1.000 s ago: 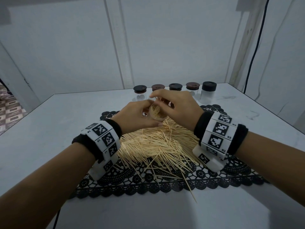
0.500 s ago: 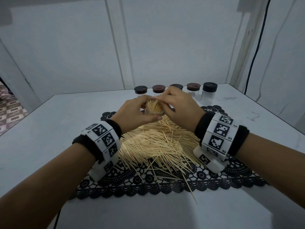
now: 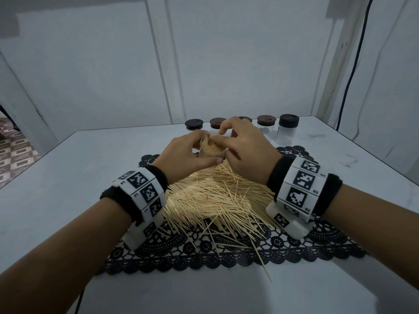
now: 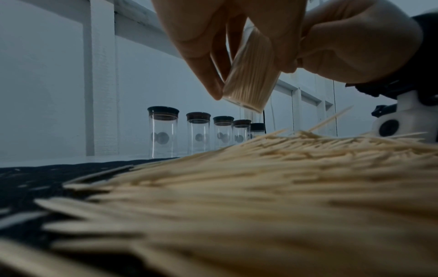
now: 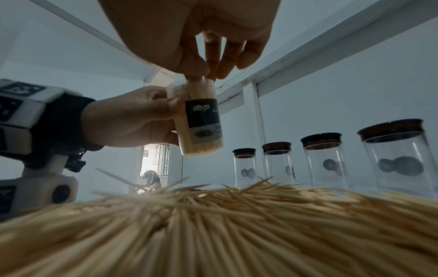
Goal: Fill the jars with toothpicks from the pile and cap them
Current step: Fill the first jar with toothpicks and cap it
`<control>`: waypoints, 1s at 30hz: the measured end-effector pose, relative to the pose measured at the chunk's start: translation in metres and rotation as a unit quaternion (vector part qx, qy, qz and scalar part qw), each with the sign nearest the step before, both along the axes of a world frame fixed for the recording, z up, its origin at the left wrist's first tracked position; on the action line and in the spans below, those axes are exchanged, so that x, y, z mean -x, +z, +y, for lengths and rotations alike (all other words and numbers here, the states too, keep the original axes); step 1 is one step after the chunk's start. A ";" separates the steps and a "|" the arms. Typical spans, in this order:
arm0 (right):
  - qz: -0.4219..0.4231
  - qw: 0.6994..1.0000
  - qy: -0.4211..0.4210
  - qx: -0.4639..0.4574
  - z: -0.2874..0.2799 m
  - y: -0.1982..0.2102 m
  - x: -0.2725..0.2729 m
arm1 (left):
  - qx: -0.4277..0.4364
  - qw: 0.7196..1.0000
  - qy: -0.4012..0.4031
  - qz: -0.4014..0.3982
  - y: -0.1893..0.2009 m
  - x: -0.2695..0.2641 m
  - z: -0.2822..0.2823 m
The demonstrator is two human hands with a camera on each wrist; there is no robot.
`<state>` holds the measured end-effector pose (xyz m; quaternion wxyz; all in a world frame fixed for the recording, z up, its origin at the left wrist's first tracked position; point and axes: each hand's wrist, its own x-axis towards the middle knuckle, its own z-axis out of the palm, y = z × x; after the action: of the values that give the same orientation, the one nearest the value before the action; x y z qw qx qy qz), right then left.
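My left hand (image 3: 186, 155) grips a clear jar (image 3: 212, 150) packed with toothpicks and holds it slightly tilted above the toothpick pile (image 3: 215, 200). In the right wrist view the jar (image 5: 199, 120) shows a dark label and hangs clear of the pile (image 5: 213, 224). My right hand (image 3: 244, 150) is curled over the jar's uncapped mouth. Its thumb and fingertips (image 5: 194, 75) come together on the toothpick ends there. The left wrist view shows the jar (image 4: 251, 75) from below, between my left fingers (image 4: 203, 71).
Several capped, toothpick-free glass jars (image 3: 288, 130) stand in a row at the table's far edge, seen also as jars (image 5: 393, 157) in the right wrist view. A black lace mat (image 3: 226, 257) lies under the pile. Stray toothpicks (image 3: 263, 261) reach past its front edge.
Both hands and the jar have shifted slightly left and away. The right fingertips have closed down onto the toothpick ends at the jar's mouth.
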<state>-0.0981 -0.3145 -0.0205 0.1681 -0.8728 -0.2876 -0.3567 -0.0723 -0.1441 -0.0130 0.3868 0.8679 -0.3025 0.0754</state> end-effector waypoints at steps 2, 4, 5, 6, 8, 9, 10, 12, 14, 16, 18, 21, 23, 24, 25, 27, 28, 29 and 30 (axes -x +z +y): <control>-0.013 1.000 0.015 0.000 0.000 0.000 0.001 | -0.002 1.000 0.004 -0.003 0.000 0.000 0.000; -0.017 0.998 0.054 -0.005 0.001 0.001 0.002 | -0.006 1.000 0.008 -0.005 0.000 -0.001 0.000; -0.013 0.997 0.072 -0.009 0.002 0.002 0.003 | -0.005 1.000 0.010 -0.005 0.000 -0.001 0.000; -0.008 0.996 0.083 -0.014 0.003 0.003 0.003 | -0.006 1.000 0.010 -0.005 0.000 -0.001 0.000; -0.005 0.996 0.086 -0.023 0.004 0.003 0.003 | -0.011 1.000 0.007 -0.009 0.000 -0.002 0.000; -0.006 0.997 0.078 -0.027 0.003 0.004 0.002 | -0.014 1.000 0.005 -0.011 0.000 -0.002 0.000; -0.007 0.997 0.067 -0.033 0.003 0.003 0.002 | -0.016 1.000 0.004 -0.012 0.000 -0.001 0.000; -0.006 0.998 0.048 -0.048 0.002 0.002 0.002 | -0.019 1.000 0.006 -0.011 0.000 -0.001 -0.001; 0.010 0.997 0.050 -0.057 0.001 0.003 0.002 | -0.024 1.000 0.008 -0.009 0.000 -0.001 0.000; 0.013 0.997 0.061 -0.040 0.002 0.003 0.002 | -0.022 1.000 0.004 -0.006 0.000 -0.001 0.000; 0.007 0.997 0.078 -0.021 0.003 0.003 0.004 | -0.021 1.000 0.002 -0.007 0.000 -0.002 0.000; 0.009 0.995 0.096 -0.039 0.003 0.005 0.006 | -0.023 1.000 -0.003 -0.014 0.000 -0.003 0.000; 0.005 0.993 0.101 -0.060 0.003 0.005 0.006 | -0.022 1.000 -0.006 -0.017 -0.001 -0.003 0.001; 0.002 0.993 0.097 -0.068 0.002 0.005 0.006 | -0.022 1.000 -0.006 -0.020 -0.001 -0.004 0.001; -0.001 0.994 0.086 -0.073 0.002 0.004 0.005 | -0.021 1.000 -0.005 -0.021 -0.001 -0.004 0.001; -0.001 0.997 0.042 -0.072 0.000 0.002 0.003 | -0.014 1.000 -0.005 -0.018 -0.002 -0.004 0.001; 0.004 0.998 0.017 -0.063 0.000 0.002 0.002 | -0.012 1.000 -0.008 -0.018 -0.001 -0.004 0.001; 0.013 0.999 -0.005 -0.051 -0.001 0.001 0.001 | -0.011 1.000 -0.011 -0.020 -0.001 -0.004 0.001; 0.026 0.999 -0.016 -0.039 -0.001 0.000 0.001 | -0.011 1.000 -0.015 -0.024 -0.001 -0.004 0.001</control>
<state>-0.0986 -0.3153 -0.0206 0.2037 -0.8789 -0.2549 -0.3479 -0.0686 -0.1435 -0.0142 0.3705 0.8653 -0.3261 0.0870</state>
